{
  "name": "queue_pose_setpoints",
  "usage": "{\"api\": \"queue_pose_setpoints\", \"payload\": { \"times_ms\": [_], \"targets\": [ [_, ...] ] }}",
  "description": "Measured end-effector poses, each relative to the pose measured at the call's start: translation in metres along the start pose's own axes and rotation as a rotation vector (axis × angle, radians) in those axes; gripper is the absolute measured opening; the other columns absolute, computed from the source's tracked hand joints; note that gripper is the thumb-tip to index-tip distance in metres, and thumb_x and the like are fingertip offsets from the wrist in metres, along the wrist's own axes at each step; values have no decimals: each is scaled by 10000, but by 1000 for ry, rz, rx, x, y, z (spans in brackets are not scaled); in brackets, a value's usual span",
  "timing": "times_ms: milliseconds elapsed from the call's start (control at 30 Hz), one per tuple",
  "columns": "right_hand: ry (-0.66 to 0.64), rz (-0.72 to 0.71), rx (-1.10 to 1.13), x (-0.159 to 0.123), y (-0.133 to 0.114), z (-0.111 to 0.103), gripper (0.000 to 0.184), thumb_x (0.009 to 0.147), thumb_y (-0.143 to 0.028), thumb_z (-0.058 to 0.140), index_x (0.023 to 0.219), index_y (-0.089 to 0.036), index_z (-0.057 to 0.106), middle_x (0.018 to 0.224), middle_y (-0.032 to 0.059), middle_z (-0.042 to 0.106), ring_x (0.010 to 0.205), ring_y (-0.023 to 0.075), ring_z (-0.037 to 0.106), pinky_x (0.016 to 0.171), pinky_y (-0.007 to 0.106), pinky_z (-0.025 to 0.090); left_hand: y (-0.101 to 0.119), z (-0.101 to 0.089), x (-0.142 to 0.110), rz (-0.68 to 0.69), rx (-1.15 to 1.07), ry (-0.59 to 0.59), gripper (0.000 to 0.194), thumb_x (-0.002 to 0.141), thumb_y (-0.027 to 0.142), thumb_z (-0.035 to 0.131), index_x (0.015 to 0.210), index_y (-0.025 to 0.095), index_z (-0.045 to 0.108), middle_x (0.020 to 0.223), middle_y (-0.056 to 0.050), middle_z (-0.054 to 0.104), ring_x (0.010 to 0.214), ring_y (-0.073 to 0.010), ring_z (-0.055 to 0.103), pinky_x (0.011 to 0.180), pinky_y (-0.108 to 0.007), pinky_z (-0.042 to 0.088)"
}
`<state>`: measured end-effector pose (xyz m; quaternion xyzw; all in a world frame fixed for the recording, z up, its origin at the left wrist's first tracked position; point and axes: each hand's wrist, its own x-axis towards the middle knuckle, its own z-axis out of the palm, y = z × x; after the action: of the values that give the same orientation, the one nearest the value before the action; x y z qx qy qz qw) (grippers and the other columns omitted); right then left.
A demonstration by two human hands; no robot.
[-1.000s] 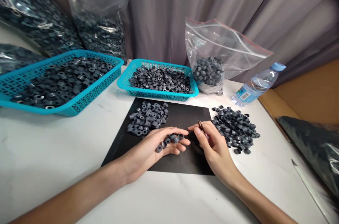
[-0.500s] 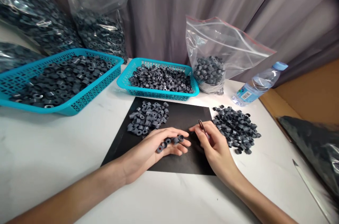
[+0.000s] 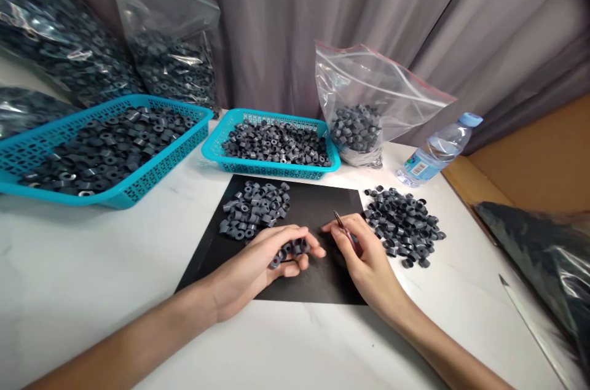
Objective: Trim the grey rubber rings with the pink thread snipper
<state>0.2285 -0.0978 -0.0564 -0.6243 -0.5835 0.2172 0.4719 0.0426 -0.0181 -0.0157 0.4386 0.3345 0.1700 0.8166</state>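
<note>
my left hand (image 3: 281, 255) curls loosely, cradling several grey rings (image 3: 291, 250) against its fingers above the black mat (image 3: 318, 279); my right hand (image 3: 362, 245) pinches tweezers (image 3: 346, 230) between thumb and fingers, tips pointing outward.

1 blue basket (image 3: 159, 171) runs off the left edge; the right hand (image 3: 369, 252) partly hides the tweezers (image 3: 340, 222).

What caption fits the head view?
Left hand cups gray rings over a black mat; right hand holds tweezers.
</note>
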Motion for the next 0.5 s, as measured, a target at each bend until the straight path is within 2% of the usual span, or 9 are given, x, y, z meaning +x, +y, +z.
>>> {"api": "queue_pose_setpoints", "payload": {
  "times_ms": [67,133,233,300,333,367,467,500],
  "targets": [
    [10,4,14,0,-1,1,211,1020,-305,482,1010,-234,680,977,32,624,944,189,590,834,298,424,2,2,-3,-31,-22,31,196,888,337,647,824,153,629,835,-3,601,591,-41,407,453,-129,249],
    [18,4,41,0,-2,4,206,1021,-306,480,998,-234,671,970,30,619,948,189,588,838,296,424,3,3,-5,-77,-10,60,284,842,379,696,759,168,526,718,52,450,526,-37,256,428,-154,122],
    [18,7,90,2,-3,8,212,1026,-311,467,959,-230,651,954,27,605,935,185,585,827,291,427,7,2,-2,-104,109,117,471,810,513,676,664,207,350,639,92,251,512,-56,123,440,-190,69],
    [19,7,112,4,-3,11,217,1028,-314,460,948,-228,642,948,26,598,921,181,585,811,288,429,19,0,5,-45,240,161,520,793,591,638,653,230,290,616,101,213,501,-64,105,440,-211,67],
    [19,3,120,5,-3,12,219,1030,-315,456,947,-227,639,946,25,596,921,180,584,811,286,429,31,1,10,18,341,174,514,795,613,612,652,236,293,601,100,224,489,-69,123,435,-220,84],
    [19,4,124,6,-3,13,224,1032,-314,450,949,-227,638,947,26,594,919,179,585,811,286,429,47,4,15,136,465,188,472,824,605,576,668,236,326,602,93,255,487,-78,166,436,-225,127],
    [11,-7,133,7,-3,15,233,1036,-312,438,948,-226,636,951,28,591,920,180,591,814,286,434,113,23,33,698,1024,339,377,924,499,474,678,216,433,620,53,397,582,-120,368,527,-243,286],
    [10,-12,139,8,-3,16,235,1036,-312,437,942,-225,634,953,30,591,923,181,594,822,287,438,137,33,40,822,1189,404,355,945,479,448,716,212,490,638,42,455,617,-132,412,572,-255,320]
  ]
}}
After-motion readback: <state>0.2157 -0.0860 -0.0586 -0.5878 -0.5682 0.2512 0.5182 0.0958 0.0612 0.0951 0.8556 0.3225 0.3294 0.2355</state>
